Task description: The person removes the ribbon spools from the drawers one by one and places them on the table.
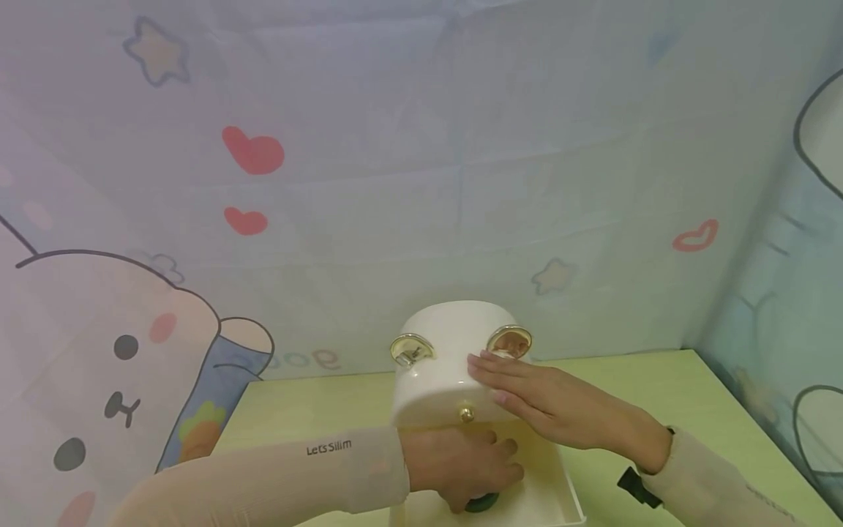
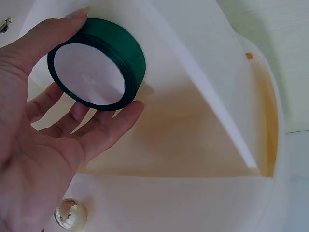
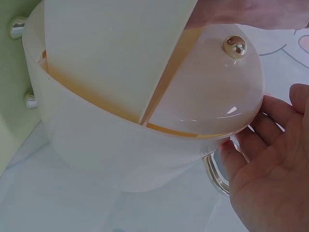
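Note:
A white rounded box [image 1: 454, 322] with gold-rimmed ears stands on the table, its lower drawer [image 1: 553, 505] pulled out toward me. My left hand [image 1: 464, 465] is over the drawer and grips a roll of green ribbon [image 2: 135, 53], thumb on one edge and fingers on the other. The roll has a pale round face. My right hand [image 1: 560, 406] rests on the box's front right, just below the right ear [image 1: 512, 341], with its fingers extended along the shell. In the right wrist view, those fingers [image 3: 256, 137] lie at the box's curved edge.
A gold knob [image 1: 467, 414] projects from the box front above the open drawer. The left ear [image 1: 412, 348] stands out from the shell. Behind the light green table [image 1: 316, 402] hangs a printed cloth [image 1: 395, 183], with another side cloth [image 1: 777, 329] at the right.

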Tool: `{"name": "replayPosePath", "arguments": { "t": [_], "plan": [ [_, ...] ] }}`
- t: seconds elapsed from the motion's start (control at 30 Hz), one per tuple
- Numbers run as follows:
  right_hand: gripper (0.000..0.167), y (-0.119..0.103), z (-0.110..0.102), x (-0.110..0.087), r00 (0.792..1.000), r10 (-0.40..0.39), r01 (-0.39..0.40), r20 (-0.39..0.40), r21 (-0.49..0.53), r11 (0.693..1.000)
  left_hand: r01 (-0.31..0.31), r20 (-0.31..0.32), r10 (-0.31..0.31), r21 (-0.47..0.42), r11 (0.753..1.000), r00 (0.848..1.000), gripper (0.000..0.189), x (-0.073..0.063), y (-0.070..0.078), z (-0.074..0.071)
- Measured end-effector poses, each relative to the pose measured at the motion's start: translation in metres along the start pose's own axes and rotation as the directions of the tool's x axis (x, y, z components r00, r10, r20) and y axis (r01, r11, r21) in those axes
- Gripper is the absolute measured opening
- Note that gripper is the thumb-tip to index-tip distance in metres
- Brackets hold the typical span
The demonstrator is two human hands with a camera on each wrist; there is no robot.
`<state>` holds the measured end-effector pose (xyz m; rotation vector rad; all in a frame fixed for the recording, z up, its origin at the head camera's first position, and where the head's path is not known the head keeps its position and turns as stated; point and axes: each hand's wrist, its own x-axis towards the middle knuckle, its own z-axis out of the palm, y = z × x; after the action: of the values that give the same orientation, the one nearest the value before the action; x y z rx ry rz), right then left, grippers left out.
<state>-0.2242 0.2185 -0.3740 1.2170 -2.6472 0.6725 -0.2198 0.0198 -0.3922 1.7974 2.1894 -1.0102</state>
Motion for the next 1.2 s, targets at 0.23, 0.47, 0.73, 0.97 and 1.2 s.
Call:
{"name": "replayPosePath", "arguments": {
  "t": [0.23,0.47,0.73,0.97,1.2],
  "plan": [
    [0.048,-0.002,-0.002,0.001,1.000,-0.002,0.002,-0.003,-0.011,1.000,-0.009,0.003,0.009,-0.012,1.000,1.000,0.063,0.000,-0.001,0.001],
    [0.047,-0.002,-0.002,0.000,1.000,0.002,-0.002,-0.002,-0.010,1.000,-0.024,-0.014,0.024,-0.048,0.999,1.000,0.060,-0.001,-0.002,0.001],
    [0.047,-0.003,-0.003,0.000,1.000,0.014,-0.014,-0.002,-0.011,1.000,-0.040,-0.032,0.038,-0.064,0.997,0.999,0.059,-0.005,-0.008,-0.005],
    [0.047,-0.003,-0.003,0.001,1.000,0.015,-0.015,-0.008,-0.005,1.000,-0.049,-0.031,0.047,-0.089,0.995,0.998,0.057,-0.011,-0.006,-0.008],
    [0.048,-0.003,-0.002,0.000,1.000,0.021,-0.021,0.007,0.008,1.000,-0.062,-0.064,0.061,-0.029,0.998,0.996,0.059,-0.019,0.000,-0.015]
  ]
}}
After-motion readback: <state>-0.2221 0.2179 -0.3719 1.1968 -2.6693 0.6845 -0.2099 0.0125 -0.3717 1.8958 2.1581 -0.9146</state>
